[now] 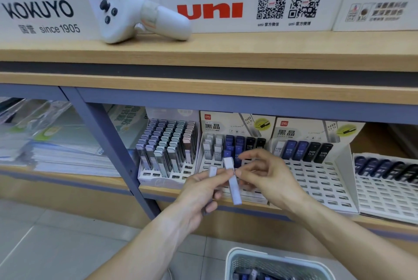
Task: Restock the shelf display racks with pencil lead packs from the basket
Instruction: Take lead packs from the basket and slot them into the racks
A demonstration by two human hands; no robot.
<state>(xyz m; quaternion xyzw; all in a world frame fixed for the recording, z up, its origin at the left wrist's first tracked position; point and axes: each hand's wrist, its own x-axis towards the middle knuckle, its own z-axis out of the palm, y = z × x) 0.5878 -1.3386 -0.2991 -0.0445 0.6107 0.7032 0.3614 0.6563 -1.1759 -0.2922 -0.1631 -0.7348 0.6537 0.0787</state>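
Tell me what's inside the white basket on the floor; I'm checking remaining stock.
The white slatted plastic basket holds dark blue and grey pencil lead packs at its bottom. The picture's lower edge cuts off most of the interior, so their number can't be told.

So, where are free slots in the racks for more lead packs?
The middle rack has empty slots in front of its packs. The right rack is mostly bare below its single row. The left rack is crowded, with only its front rows free.

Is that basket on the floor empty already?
No. The basket still shows several dark and blue lead packs at its bottom; how many is hidden by the frame edge.
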